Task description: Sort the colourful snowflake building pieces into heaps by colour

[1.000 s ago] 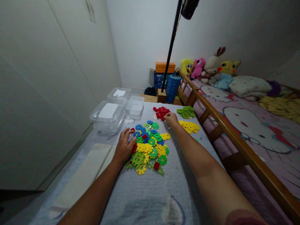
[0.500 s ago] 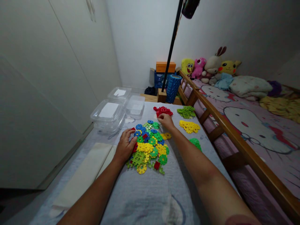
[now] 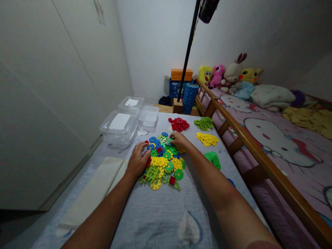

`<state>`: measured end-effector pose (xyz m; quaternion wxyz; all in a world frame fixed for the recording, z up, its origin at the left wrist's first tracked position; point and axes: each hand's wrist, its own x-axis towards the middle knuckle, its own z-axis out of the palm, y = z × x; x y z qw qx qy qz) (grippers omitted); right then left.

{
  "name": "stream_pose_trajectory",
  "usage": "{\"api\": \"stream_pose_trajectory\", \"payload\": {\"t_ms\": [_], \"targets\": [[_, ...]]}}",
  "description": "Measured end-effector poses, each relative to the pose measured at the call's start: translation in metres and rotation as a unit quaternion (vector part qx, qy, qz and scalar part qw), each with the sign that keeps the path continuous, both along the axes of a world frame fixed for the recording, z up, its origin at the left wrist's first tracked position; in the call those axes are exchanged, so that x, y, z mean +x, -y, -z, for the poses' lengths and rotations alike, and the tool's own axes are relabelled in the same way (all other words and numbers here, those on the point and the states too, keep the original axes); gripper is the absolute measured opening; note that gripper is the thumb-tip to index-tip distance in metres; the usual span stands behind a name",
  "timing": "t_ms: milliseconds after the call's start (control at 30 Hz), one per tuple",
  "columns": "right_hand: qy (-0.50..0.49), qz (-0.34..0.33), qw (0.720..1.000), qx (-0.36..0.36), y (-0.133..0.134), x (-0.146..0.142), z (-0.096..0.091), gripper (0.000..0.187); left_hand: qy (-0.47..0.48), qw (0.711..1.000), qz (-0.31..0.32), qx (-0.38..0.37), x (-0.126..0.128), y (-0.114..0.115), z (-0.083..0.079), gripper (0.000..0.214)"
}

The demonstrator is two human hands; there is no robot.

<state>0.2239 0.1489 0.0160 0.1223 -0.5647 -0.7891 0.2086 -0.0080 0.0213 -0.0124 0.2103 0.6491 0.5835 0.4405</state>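
A mixed pile of plastic snowflake pieces [image 3: 163,162] in yellow, green, blue and red lies on a grey quilted mat [image 3: 160,214]. My left hand [image 3: 138,159] rests on the pile's left edge, fingers curled around a red piece. My right hand [image 3: 177,139] reaches to the pile's far side, fingertips pinched down among the green pieces; what it grips is hidden. Sorted heaps lie beyond: red [image 3: 178,124], light green [image 3: 204,123], yellow [image 3: 206,139], dark green [image 3: 213,159].
Clear plastic boxes [image 3: 120,128] stand at the mat's left rear. A wooden bed rail [image 3: 249,152] runs along the right, with a bed and plush toys [image 3: 228,74] behind. A black pole [image 3: 187,55] rises behind the mat. White cupboard doors line the left.
My right hand has drawn back from the red heap to the far side of the mixed pile. The left hand has stayed on the pile's left edge. The view shifted slightly.
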Motion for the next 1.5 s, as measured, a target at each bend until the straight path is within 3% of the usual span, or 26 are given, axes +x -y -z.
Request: {"api": "stream_pose_trajectory", "payload": {"t_ms": [200,367,500,667,800,1000,1133,1267,1500], "targets": [[-0.143,0.076,0.987,-0.014,0.007,0.026,0.004,0.009,0.000,1.000,0.003,0.003,0.001,0.000,-0.002,0.039],[-0.222,0.107,0.965,-0.084,0.023,0.041,0.002,0.007,-0.012,1.000,0.007,0.002,0.000,-0.001,-0.001,0.040],[-0.247,0.143,0.954,-0.091,0.039,0.057,-0.016,0.008,-0.014,1.000,0.008,0.001,-0.001,-0.003,0.001,0.041],[-0.266,0.185,0.943,-0.079,0.058,0.110,-0.052,0.005,-0.018,1.000,0.005,-0.001,-0.001,-0.002,0.001,0.042],[-0.221,0.231,0.944,-0.075,0.079,0.155,-0.064,0.009,-0.017,1.000,0.008,-0.004,-0.001,-0.002,-0.001,0.041],[-0.178,0.208,0.958,-0.085,0.104,0.189,-0.053,0.012,-0.022,1.000,0.007,-0.010,-0.001,-0.002,0.000,0.043],[-0.179,0.189,0.962,-0.079,0.108,0.197,-0.040,0.016,-0.020,1.000,0.008,-0.014,0.000,-0.002,0.000,0.043],[-0.145,0.192,0.969,-0.061,0.106,0.200,-0.031,0.008,-0.022,1.000,0.010,-0.013,0.000,-0.003,-0.001,0.043],[-0.052,0.212,0.974,0.060,0.099,0.182,-0.034,0.005,-0.023,1.000,0.011,-0.014,-0.001,-0.004,0.001,0.043]]}}
